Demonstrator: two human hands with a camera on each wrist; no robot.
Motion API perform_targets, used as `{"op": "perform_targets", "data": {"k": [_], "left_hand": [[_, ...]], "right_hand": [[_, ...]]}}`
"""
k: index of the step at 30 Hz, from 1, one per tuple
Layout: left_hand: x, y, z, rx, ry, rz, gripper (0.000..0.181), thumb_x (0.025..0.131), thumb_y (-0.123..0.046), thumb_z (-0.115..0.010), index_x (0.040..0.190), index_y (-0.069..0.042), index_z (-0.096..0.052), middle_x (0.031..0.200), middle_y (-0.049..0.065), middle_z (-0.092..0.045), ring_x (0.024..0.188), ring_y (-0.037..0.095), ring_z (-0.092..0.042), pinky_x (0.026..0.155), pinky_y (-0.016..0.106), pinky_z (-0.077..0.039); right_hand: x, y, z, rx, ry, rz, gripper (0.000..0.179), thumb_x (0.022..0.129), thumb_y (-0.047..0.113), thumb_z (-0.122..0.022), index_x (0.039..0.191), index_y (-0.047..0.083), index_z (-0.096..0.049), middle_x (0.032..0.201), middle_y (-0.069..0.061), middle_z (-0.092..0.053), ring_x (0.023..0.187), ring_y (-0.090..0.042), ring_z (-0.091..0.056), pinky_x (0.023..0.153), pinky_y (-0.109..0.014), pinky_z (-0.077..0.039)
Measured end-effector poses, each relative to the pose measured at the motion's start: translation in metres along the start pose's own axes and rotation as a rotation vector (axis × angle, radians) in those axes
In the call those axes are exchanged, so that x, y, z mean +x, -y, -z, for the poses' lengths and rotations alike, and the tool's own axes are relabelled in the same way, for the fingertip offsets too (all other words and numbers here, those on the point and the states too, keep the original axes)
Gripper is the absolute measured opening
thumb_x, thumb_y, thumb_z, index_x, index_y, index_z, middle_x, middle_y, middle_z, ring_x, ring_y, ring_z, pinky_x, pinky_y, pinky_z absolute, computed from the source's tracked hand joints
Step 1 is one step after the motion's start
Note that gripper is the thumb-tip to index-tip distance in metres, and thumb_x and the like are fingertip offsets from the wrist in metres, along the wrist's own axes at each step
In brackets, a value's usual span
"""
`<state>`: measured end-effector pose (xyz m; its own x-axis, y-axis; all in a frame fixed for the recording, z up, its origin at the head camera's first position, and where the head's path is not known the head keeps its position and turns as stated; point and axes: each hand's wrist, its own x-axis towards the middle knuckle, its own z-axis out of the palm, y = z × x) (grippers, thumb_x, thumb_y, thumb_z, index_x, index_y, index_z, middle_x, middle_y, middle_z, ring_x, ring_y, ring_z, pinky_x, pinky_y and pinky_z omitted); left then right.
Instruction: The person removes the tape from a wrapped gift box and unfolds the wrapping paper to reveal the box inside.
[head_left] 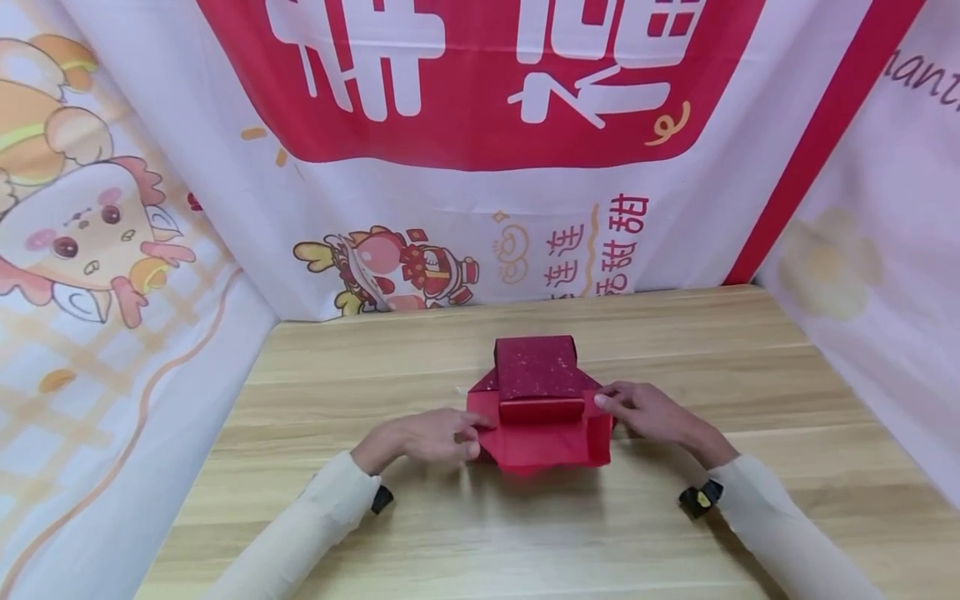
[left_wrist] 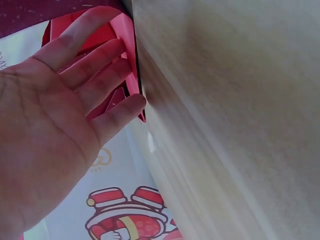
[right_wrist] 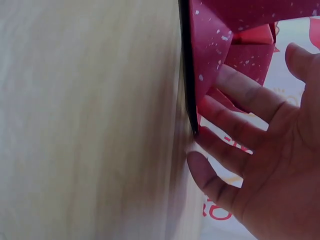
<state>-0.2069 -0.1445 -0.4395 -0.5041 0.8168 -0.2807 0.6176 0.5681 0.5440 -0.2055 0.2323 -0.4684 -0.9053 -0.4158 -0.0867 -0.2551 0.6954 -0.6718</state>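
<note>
A folding cardboard gift box stands partly unfolded on the table, dark red with white specks outside. Its bright red inner panels spread toward the person. On the left, the left hand reaches to a side flap with its fingers extended; in the left wrist view those fingers lie against the red flap. At the opposite side is the right hand, its fingertips at the right flap. The right wrist view shows its fingers loosely extended against the speckled panel, the thumb standing apart.
The wood-grain table carries the box near its middle. Behind it hangs a printed white and red cloth, and printed cloths also line the left and right sides. Each wrist wears a small black device.
</note>
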Motion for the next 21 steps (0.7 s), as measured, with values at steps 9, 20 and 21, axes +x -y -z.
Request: {"op": "perform_targets", "data": {"k": [9,20,21], "left_hand": [[0.002,0.005,-0.006,-0.139,-0.030,0.105,0.053,0.106,-0.044,-0.031,0.106,-0.016,-0.076,0.151,0.001,-0.049,0.143,0.022,-0.039,0.119,0.043,-0.034],[0.014,-0.001,-0.028,0.358,-0.198,-0.018,0.045,0.072,-0.051,-0.083,0.084,-0.014,-0.060,0.130,0.008,-0.053,0.116,0.019,-0.051,0.096,0.031,-0.051],[0.015,-0.001,-0.028,0.377,-0.206,-0.013,0.050,0.071,-0.053,-0.083,0.090,-0.014,-0.060,0.128,0.007,-0.053,0.113,0.019,-0.051,0.095,0.031,-0.051]], "right_hand": [[0.001,0.003,0.001,0.001,0.008,0.019,0.035,0.093,0.045,-0.064,0.081,0.015,-0.076,0.118,-0.011,-0.066,0.104,-0.022,-0.059,0.079,-0.031,-0.050],[-0.008,-0.009,0.001,-0.063,0.134,0.148,0.059,0.076,0.032,-0.084,0.129,0.015,-0.065,0.143,-0.011,-0.048,0.128,-0.033,-0.044,0.095,-0.049,-0.051],[-0.008,-0.008,0.000,-0.087,0.135,0.164,0.062,0.075,0.032,-0.085,0.131,0.015,-0.064,0.144,-0.012,-0.046,0.128,-0.033,-0.043,0.095,-0.049,-0.052]]}}
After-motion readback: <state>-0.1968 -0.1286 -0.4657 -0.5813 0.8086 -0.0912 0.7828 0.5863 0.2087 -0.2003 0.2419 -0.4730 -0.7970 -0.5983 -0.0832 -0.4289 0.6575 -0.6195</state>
